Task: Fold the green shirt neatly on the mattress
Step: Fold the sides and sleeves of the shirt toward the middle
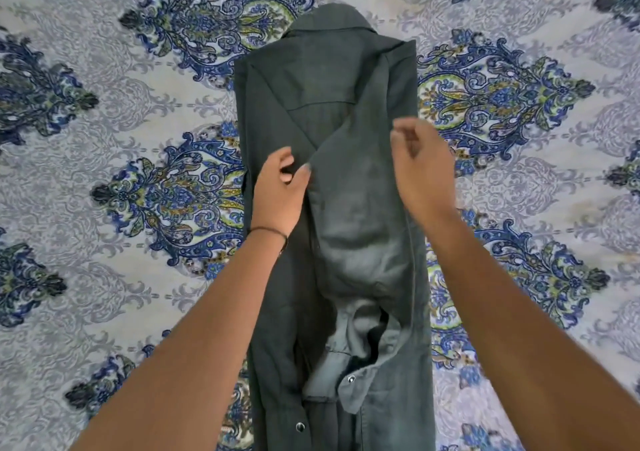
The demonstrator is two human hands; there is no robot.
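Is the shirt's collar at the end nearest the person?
No. The collar of the green shirt lies at the far end of the patterned mattress, beyond both hands.

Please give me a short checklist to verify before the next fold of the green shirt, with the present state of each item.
1. Green shirt lies flat on the mattress, both sides folded inward: ok.
2. Collar at the far end, in line: ok.
3. Sleeve cuffs smooth: not ok, bunched near the hem.
4. Left hand rests on the folded sleeve: ok.
5. Right hand grips cloth: cannot tell, blurred.
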